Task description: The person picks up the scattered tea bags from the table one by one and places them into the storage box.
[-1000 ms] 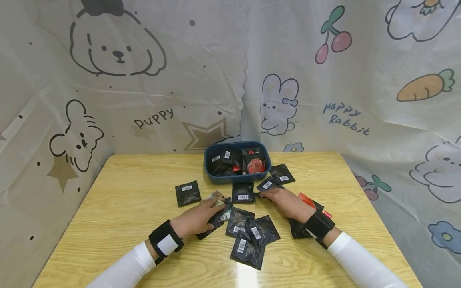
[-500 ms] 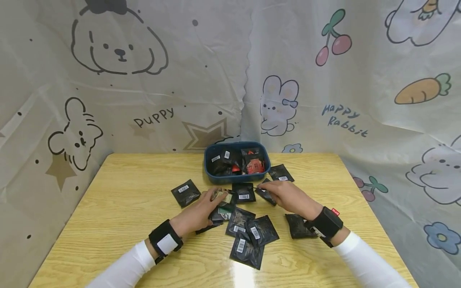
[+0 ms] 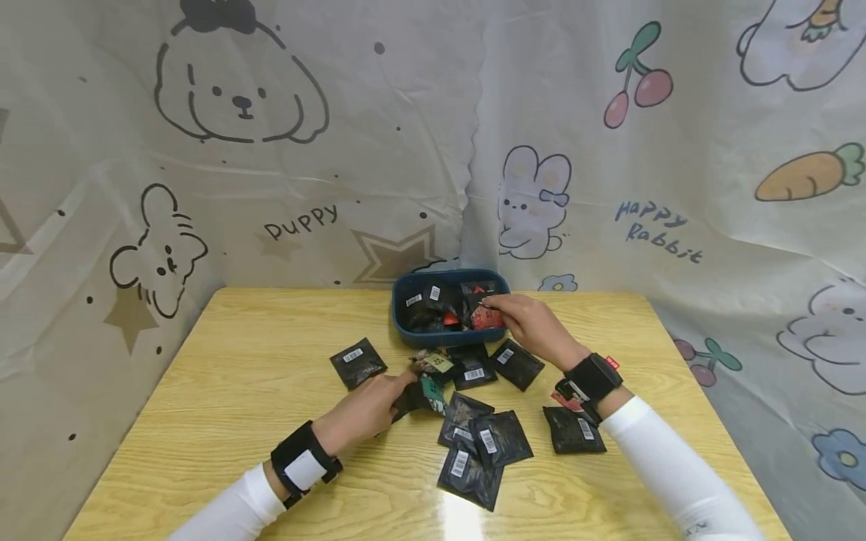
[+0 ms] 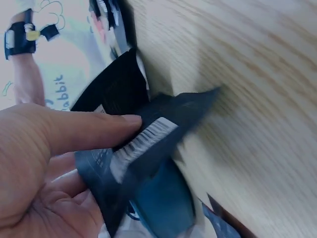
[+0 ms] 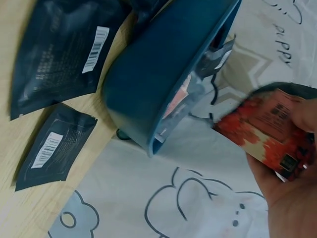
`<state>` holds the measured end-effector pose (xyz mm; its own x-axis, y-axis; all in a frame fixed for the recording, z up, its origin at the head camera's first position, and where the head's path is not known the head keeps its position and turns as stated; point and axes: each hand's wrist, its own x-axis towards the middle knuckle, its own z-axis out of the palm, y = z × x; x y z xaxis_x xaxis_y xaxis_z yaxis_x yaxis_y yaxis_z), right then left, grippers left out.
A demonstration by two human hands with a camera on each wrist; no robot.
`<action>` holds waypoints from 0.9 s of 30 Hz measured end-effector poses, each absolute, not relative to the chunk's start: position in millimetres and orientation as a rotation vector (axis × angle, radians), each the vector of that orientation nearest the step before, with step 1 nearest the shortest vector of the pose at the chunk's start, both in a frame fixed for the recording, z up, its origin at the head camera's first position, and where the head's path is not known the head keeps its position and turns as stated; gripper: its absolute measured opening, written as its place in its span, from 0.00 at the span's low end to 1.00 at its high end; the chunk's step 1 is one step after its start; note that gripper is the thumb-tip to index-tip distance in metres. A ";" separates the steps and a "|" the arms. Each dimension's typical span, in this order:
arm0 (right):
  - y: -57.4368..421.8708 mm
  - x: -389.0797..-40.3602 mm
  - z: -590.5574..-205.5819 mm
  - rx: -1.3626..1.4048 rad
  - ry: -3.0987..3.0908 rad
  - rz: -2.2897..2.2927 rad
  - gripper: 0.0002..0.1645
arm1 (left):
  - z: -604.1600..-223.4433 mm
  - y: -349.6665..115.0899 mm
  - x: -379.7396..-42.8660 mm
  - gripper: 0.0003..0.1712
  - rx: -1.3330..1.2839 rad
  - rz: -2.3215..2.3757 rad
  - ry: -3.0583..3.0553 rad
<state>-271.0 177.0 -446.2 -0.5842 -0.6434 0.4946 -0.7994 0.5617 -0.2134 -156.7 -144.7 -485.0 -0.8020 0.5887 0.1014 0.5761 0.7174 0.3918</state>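
My left hand [image 3: 368, 406] pinches black sachets, thumb on top, above the wooden table; a barcoded black sachet [image 4: 143, 144] shows under the thumb in the left wrist view. At its fingertips in the head view are a sachet with a green print [image 3: 433, 394] and one with a yellow print [image 3: 436, 362]. Over the right side of the dark blue bin [image 3: 446, 340], my right hand [image 3: 537, 327] is raised. Between its thumb and fingers it holds a sachet with a red floral print [image 5: 262, 131], seen above the bin's rim in the right wrist view.
Several black sachets fill the bin. More lie barcode up on the table: an overlapping group [image 3: 473, 451] in front, one at the left [image 3: 358, 363], one at the right [image 3: 575, 430], one by the bin [image 3: 516, 364]. A printed cloth [image 3: 304, 150] hangs behind.
My right hand has risen from the table in front of the bin to over its right side with a sachet. My left hand has lifted and tilted its sachets.
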 end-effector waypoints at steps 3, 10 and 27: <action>169.1 -287.2 -454.5 1.149 -2.421 0.592 0.22 | -481.3 -145.0 -154.7 0.14 1.006 0.591 2.883; 155.0 -309.4 -480.4 1.135 -2.678 0.537 0.25 | -474.0 -149.1 -150.3 0.09 1.050 0.515 2.895; 193.5 -200.9 -482.1 1.388 -2.554 0.248 0.26 | -421.3 -138.1 -198.6 0.23 1.190 0.533 3.160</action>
